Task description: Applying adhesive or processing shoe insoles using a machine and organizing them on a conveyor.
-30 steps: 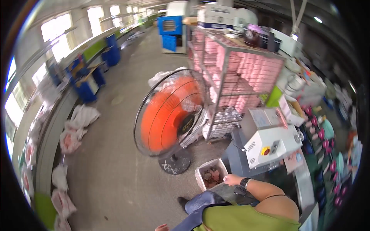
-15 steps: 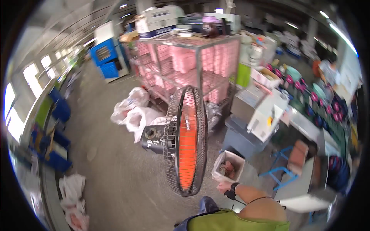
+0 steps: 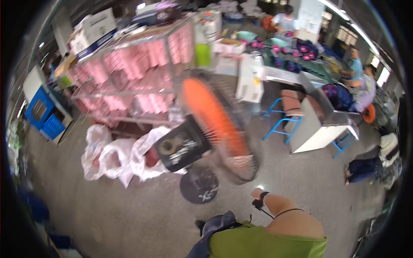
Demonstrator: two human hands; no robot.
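My right hand (image 3: 257,193) reaches in at the lower middle, with a dark band and a black cord at the wrist. Its fingers are small and smeared, so I cannot tell whether it holds anything. Just past it stands a large black fan (image 3: 215,114) with orange blades behind a wire cage, a black motor box (image 3: 180,142) and a round dark base (image 3: 199,185). A pale pinkish patch (image 3: 239,163) shows at the cage's lower end, too blurred to name. My left hand is out of view.
White sacks (image 3: 115,159) sit before a metal rack (image 3: 167,56) with pink material. A blue stool (image 3: 284,118) and a white-sided bench (image 3: 316,124) stand right. White cartons (image 3: 251,77) lie behind the fan. People (image 3: 361,81) are at the far right.
My view has swung to the right, so rack and fan sit further left and tilted. The white box of small items beside my right hand no longer shows clearly.
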